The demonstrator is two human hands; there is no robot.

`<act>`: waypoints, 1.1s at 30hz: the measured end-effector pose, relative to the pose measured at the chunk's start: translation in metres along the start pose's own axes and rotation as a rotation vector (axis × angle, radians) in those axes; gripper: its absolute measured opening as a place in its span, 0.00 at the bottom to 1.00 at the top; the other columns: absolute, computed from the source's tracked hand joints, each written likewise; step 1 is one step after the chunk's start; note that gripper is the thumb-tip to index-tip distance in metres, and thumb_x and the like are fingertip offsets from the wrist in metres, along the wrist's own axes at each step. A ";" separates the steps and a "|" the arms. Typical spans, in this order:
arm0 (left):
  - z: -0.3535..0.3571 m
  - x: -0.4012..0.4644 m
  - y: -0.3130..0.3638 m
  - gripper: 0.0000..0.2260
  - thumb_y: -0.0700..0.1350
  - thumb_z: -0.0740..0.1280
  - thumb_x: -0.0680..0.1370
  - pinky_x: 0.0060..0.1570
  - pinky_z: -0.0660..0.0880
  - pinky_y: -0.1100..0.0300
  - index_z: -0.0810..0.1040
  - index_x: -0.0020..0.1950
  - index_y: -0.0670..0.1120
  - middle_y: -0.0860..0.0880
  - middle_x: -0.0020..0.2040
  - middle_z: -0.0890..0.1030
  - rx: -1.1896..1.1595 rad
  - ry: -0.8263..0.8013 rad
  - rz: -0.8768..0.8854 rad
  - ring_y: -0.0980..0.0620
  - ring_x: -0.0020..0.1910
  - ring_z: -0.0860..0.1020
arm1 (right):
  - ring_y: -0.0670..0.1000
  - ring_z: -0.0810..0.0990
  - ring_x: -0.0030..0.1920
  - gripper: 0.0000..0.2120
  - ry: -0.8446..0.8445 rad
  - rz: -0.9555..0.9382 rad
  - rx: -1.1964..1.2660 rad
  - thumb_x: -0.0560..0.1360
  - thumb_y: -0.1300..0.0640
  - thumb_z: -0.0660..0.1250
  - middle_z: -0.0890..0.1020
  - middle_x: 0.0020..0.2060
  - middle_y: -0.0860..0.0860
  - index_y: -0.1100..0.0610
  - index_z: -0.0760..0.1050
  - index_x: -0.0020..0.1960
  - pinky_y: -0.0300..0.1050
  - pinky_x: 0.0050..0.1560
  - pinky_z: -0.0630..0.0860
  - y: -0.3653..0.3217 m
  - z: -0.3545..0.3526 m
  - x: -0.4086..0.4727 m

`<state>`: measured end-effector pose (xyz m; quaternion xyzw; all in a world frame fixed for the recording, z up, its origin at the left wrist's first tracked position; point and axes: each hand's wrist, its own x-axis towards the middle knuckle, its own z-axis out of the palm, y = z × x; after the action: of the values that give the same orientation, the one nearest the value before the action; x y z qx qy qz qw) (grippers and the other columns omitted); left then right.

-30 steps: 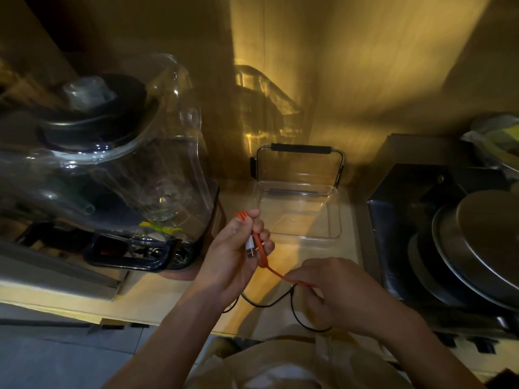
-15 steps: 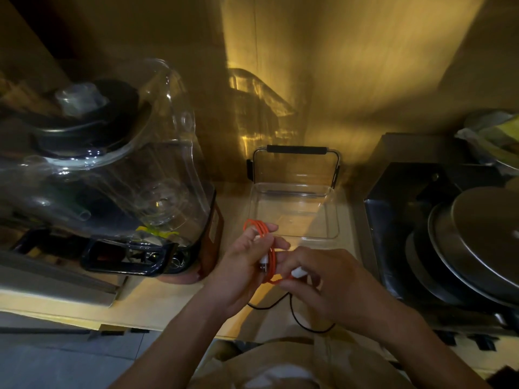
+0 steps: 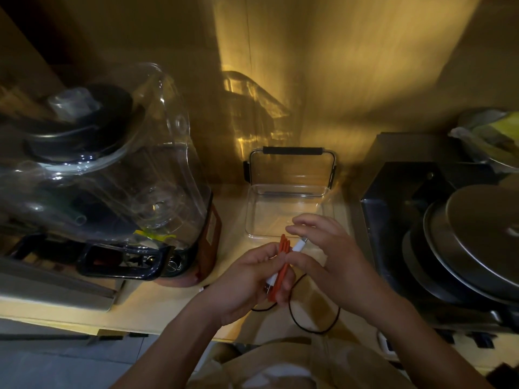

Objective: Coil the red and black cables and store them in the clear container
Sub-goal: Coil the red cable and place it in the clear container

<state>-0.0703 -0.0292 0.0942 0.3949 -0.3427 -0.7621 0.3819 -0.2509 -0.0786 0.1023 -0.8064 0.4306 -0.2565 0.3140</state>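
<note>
Before clear container, red cable

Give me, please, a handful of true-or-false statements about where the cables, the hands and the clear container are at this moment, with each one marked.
1. The red cable lies folded into a bundle in the left hand. True.
2. The clear container already holds the black cable. False: the black cable lies loose on the counter near its front edge, and no cable shows in the container.
3. The right hand is beside the red bundle. True.
4. The container stands to the left of the blender. False: it stands to the blender's right.
</note>
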 end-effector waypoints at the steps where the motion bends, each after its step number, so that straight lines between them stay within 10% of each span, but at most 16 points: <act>1: 0.000 0.001 -0.001 0.07 0.45 0.61 0.81 0.33 0.72 0.57 0.73 0.51 0.42 0.43 0.35 0.74 -0.023 -0.008 -0.002 0.50 0.28 0.70 | 0.37 0.66 0.66 0.26 -0.014 0.010 -0.016 0.73 0.36 0.60 0.70 0.62 0.36 0.48 0.76 0.65 0.35 0.64 0.62 0.002 0.001 0.000; 11: -0.005 0.004 -0.006 0.14 0.53 0.59 0.81 0.24 0.57 0.64 0.76 0.48 0.43 0.50 0.28 0.63 -0.125 -0.009 -0.071 0.56 0.23 0.58 | 0.35 0.69 0.66 0.23 -0.013 0.185 0.158 0.77 0.41 0.54 0.74 0.65 0.41 0.48 0.76 0.65 0.32 0.65 0.65 0.014 0.006 -0.001; 19: -0.016 0.006 -0.005 0.12 0.53 0.65 0.79 0.20 0.59 0.66 0.72 0.40 0.46 0.54 0.24 0.65 -0.472 -0.060 -0.034 0.59 0.20 0.60 | 0.48 0.84 0.49 0.16 -0.104 0.473 0.485 0.82 0.48 0.54 0.85 0.47 0.49 0.50 0.80 0.58 0.55 0.55 0.80 0.026 0.014 -0.014; 24: -0.020 0.010 -0.011 0.13 0.53 0.61 0.80 0.20 0.61 0.66 0.69 0.40 0.46 0.53 0.24 0.64 -0.548 0.015 -0.028 0.58 0.20 0.63 | 0.53 0.81 0.36 0.11 -0.151 0.551 0.698 0.81 0.54 0.59 0.82 0.38 0.62 0.57 0.79 0.55 0.43 0.38 0.80 0.020 0.015 -0.020; 33: -0.015 0.022 -0.017 0.18 0.54 0.56 0.82 0.24 0.63 0.64 0.76 0.47 0.41 0.51 0.28 0.62 -0.424 0.227 0.009 0.57 0.23 0.60 | 0.44 0.75 0.27 0.05 -0.042 0.580 0.705 0.79 0.63 0.64 0.80 0.30 0.52 0.61 0.78 0.52 0.34 0.26 0.70 0.020 0.018 -0.019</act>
<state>-0.0716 -0.0434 0.0658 0.3878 -0.1317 -0.7660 0.4955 -0.2585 -0.0662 0.0724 -0.5015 0.5183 -0.2725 0.6369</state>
